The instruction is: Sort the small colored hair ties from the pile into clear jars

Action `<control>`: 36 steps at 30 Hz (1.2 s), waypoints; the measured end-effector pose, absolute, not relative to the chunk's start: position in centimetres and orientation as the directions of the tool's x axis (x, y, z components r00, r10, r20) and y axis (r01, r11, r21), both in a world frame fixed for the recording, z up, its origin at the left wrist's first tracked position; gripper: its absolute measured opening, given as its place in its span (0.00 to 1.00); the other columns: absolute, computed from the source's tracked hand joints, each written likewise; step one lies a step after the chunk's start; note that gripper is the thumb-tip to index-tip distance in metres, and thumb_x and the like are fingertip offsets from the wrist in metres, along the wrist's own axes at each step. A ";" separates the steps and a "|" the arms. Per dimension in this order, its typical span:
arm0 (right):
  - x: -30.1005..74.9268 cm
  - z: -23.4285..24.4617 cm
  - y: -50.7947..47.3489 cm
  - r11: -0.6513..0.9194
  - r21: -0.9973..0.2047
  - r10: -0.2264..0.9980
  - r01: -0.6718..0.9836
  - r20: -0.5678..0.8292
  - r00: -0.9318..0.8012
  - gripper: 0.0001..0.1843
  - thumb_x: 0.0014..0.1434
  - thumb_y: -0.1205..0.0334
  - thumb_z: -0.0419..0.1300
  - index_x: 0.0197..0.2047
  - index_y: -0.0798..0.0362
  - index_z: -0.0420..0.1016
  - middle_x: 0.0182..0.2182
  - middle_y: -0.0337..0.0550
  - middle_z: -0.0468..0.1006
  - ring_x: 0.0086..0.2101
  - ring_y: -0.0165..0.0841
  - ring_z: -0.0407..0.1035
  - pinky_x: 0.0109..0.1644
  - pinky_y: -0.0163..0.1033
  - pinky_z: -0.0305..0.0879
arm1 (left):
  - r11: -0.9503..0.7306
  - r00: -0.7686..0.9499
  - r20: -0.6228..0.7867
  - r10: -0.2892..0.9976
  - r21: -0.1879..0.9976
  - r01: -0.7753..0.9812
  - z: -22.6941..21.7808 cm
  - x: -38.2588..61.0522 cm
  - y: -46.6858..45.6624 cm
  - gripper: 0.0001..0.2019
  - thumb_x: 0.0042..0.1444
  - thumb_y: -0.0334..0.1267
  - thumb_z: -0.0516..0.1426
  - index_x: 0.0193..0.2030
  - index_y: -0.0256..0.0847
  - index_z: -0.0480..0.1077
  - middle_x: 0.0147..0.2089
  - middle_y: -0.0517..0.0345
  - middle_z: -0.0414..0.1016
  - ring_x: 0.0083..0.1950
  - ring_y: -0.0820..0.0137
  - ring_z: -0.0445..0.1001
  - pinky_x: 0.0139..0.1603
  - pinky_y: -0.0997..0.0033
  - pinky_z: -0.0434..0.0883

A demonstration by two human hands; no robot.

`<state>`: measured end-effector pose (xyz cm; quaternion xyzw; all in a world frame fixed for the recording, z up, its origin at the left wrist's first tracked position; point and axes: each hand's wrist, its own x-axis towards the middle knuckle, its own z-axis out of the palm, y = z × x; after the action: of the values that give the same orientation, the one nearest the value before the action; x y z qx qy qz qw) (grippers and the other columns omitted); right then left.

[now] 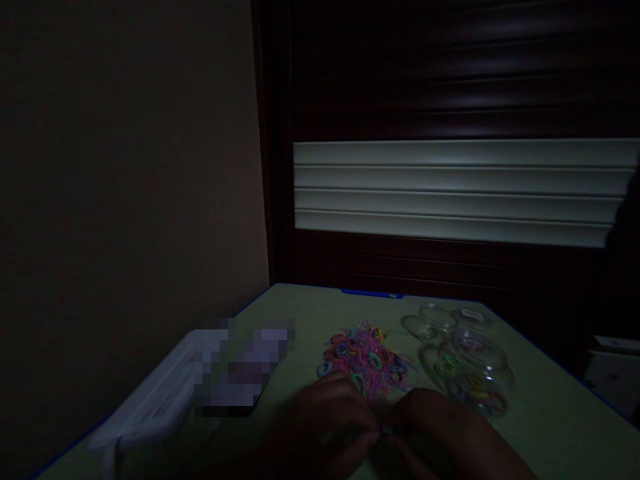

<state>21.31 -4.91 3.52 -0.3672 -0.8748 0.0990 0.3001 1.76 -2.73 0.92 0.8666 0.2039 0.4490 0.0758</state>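
Note:
The scene is very dark. My left hand [327, 420] and my right hand [440, 427] rest close together at the near edge of a pale green table [545, 407]. Their fingertips meet in a pinch around something small that I cannot make out. Just beyond them lies a pile of small coloured elastic bands [363, 357], pink, blue, yellow and green. To the right of the pile lies a clear plastic jar [470, 373] on its side with some bands inside it, and its clear lid [435, 319] sits behind it.
A white cloth or bag [150, 407] lies at the table's left edge, next to a blurred-out patch. A plain wall stands to the left, dark wood panelling with a white slatted band behind. A pale object [613, 370] sits beyond the right edge.

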 end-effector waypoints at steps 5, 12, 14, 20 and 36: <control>21.6 4.0 -4.9 0.722 -0.350 0.689 0.597 0.449 -0.569 0.08 0.51 0.71 0.55 0.32 0.50 0.73 0.28 0.39 0.77 0.28 0.28 0.70 0.28 0.28 0.62 | -0.901 0.559 0.710 0.427 0.287 0.324 0.7 1.7 -2.6 0.07 0.50 0.24 0.57 0.33 0.39 0.68 0.30 0.60 0.73 0.33 0.74 0.69 0.36 0.76 0.65; 22.6 4.0 -4.1 0.714 -0.323 0.686 0.621 0.502 -0.527 0.12 0.54 0.73 0.54 0.38 0.49 0.73 0.32 0.39 0.76 0.32 0.29 0.70 0.34 0.32 0.63 | -0.901 0.629 0.653 0.422 0.226 0.371 0.6 1.4 -2.2 0.04 0.54 0.26 0.54 0.33 0.37 0.67 0.32 0.58 0.72 0.35 0.72 0.66 0.36 0.73 0.64; 23.3 3.8 -3.7 0.683 -0.222 0.687 0.696 0.519 -0.509 0.12 0.54 0.72 0.54 0.39 0.49 0.73 0.32 0.41 0.75 0.32 0.32 0.69 0.35 0.35 0.63 | -0.898 0.675 0.613 0.411 0.144 0.417 0.8 1.3 -2.3 0.04 0.55 0.27 0.53 0.33 0.37 0.67 0.31 0.58 0.71 0.34 0.71 0.65 0.35 0.73 0.63; 26.5 4.9 -2.7 0.493 0.188 0.586 0.849 0.650 -0.484 0.16 0.50 0.76 0.55 0.41 0.52 0.72 0.35 0.44 0.76 0.35 0.39 0.69 0.38 0.44 0.63 | -0.867 0.736 0.573 0.360 -0.087 0.491 1.5 1.3 -2.9 0.08 0.58 0.29 0.50 0.29 0.37 0.66 0.29 0.58 0.69 0.32 0.71 0.63 0.31 0.74 0.62; 28.6 6.2 -2.5 0.065 0.368 0.765 0.928 0.579 -0.283 0.16 0.47 0.79 0.53 0.37 0.54 0.72 0.32 0.46 0.75 0.33 0.41 0.68 0.38 0.46 0.60 | -0.862 0.800 0.473 0.369 -0.147 0.485 1.1 1.0 -2.7 0.10 0.59 0.28 0.47 0.28 0.38 0.64 0.29 0.58 0.67 0.32 0.70 0.61 0.31 0.72 0.60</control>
<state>28.64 -2.49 6.18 -0.5875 -0.7203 -0.3501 0.1163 1.03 -2.75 1.14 0.9395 0.2274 0.2201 -0.1313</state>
